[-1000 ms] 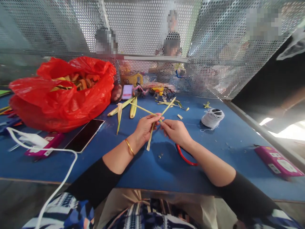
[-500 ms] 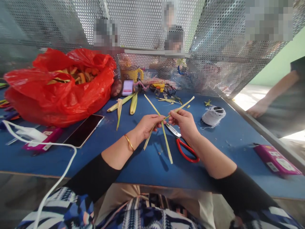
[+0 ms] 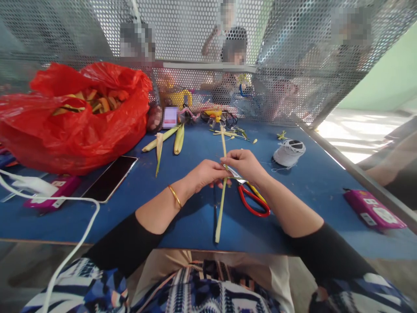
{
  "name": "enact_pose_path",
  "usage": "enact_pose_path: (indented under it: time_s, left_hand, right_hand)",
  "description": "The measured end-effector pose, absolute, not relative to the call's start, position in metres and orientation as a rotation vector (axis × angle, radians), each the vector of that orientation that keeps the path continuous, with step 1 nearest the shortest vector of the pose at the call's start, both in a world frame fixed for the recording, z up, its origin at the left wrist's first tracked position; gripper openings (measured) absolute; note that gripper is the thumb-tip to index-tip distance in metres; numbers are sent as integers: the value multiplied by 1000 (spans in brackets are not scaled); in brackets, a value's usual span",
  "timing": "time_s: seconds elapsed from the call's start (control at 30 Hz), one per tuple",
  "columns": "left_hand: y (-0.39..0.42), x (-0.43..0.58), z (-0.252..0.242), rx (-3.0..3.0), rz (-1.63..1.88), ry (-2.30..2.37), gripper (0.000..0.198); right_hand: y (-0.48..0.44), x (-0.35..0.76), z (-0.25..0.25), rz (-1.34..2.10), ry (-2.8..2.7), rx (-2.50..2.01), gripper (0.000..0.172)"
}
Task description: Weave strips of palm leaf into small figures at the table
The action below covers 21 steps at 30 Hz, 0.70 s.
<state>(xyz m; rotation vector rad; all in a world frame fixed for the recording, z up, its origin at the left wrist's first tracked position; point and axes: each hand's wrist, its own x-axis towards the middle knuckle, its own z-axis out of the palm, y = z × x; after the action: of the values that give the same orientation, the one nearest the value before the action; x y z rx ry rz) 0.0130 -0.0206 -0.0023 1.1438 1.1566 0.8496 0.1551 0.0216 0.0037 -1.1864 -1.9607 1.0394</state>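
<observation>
Apparently midway: left hand [image 3: 211, 174] and right hand [image 3: 243, 166] both pinch a pale strip [image 3: 221, 213], held lengthwise above the surface [image 3: 309, 182], near red-handled scissors [image 3: 241, 191]; any fold between them hidden. Husk pieces [image 3: 179, 140] beyond lie unworked.

Strip [image 3: 220, 213] between phone [image 3: 110, 179] and spool [image 3: 288, 154]

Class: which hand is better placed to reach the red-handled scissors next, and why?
Probably the right hand: the scissors lie beside its wrist. The left hand is farther away. Both are at the pale strip.
</observation>
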Motion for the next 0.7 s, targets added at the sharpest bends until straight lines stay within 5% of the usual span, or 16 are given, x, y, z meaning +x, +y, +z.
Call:
enact_pose_path:
  time_s: [0.17, 0.37, 0.53, 0.7]
  left_hand:
    - [-21, 16, -3, 1108, 808, 1188, 15]
    - [-17, 13, 1, 686, 1126, 1182, 15]
    - [-13, 10, 3, 533, 1229, 1222, 14]
    - [-16, 17, 2, 677, 1225, 1281, 10]
  right_hand:
    - [26, 150, -6, 1045, -1884, -1177, 30]
    - [12, 158, 23, 261, -2073, -1354, 32]
    - [7, 160, 22, 379, -2609, -1325, 22]
    - [13, 166, 25, 242, -2443, -1248, 28]
